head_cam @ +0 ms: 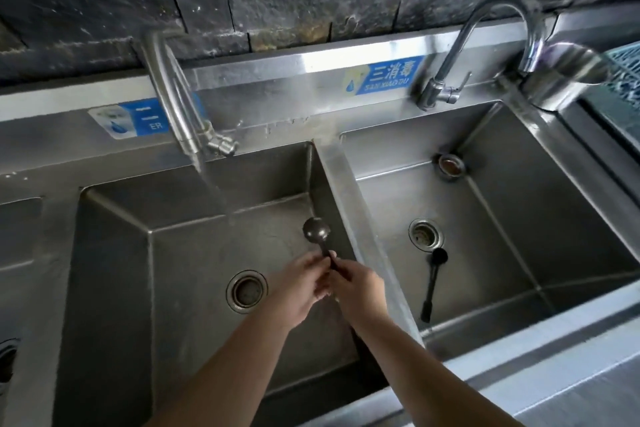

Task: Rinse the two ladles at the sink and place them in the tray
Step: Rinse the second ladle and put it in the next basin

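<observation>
Both hands hold a dark ladle (316, 229) by its handle over the middle sink basin (145, 253). My left hand (298, 284) and my right hand (360, 288) meet on the handle, with the bowl pointing away from me. Water runs from the left tap (173, 107) and falls just left of the ladle's bowl. A second dark ladle (433, 282) lies flat on the floor of the right basin (519, 218), bowl towards the drain. At the far right edge a blue-green tray (627, 76) shows only in part.
A gooseneck tap (485, 45) stands behind the right basin. A steel pot (561, 76) sits on the counter beside it, near the tray. Each basin has a round drain. A steel divider (349, 204) separates the two basins. A third basin shows at the left edge.
</observation>
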Demonstrator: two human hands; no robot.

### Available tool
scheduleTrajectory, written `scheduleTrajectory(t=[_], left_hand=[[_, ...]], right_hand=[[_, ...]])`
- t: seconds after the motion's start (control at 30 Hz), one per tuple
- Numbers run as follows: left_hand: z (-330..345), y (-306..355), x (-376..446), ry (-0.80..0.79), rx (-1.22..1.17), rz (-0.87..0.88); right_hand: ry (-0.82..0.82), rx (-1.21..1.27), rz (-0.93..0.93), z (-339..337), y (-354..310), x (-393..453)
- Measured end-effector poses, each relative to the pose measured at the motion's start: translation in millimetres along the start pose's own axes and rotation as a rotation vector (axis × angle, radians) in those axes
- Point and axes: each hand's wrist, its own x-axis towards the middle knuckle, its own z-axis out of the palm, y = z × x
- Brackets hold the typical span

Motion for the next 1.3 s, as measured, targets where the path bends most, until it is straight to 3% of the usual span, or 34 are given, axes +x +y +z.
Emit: scheduleTrajectory(t=[0.17, 0.33, 0.5, 0.7, 0.9, 1.13, 1.3], left_hand=[[80.0, 1.7, 37.6, -0.012, 0.157, 0.076], [162.7, -15.5, 89.6, 0.048, 0.391, 0.167], [205.0, -63.6, 153.7, 0.143, 0.441, 0.052], [183.8, -124.8, 232.7, 0.347, 0.74, -0.052], [155.8, -171.8, 275.3, 0.501, 0.812, -0.169], [140.0, -199.3, 287.5, 0.612, 0.905, -0.195], [133.2, -210.5, 289.9, 0.668, 0.77, -0.167]], right_hand=[[0.091, 0.044, -0.03, -72.3, 22.8, 21.7], [0.152, 0.271, 0.081, -144.9, 63.8, 53.7], [0.083, 0.226, 0.285, -176.8, 121.9, 108.6], [-0.111, -0.018, 0.339, -158.4, 192.9, 181.6], [-0.336, -0.254, 0.331, -122.1, 247.4, 229.7], [-0.329, -0.315, 0.38, -96.4, 275.5, 240.9], [-0.319, -0.343, 0.4, -93.1, 277.5, 245.7]])
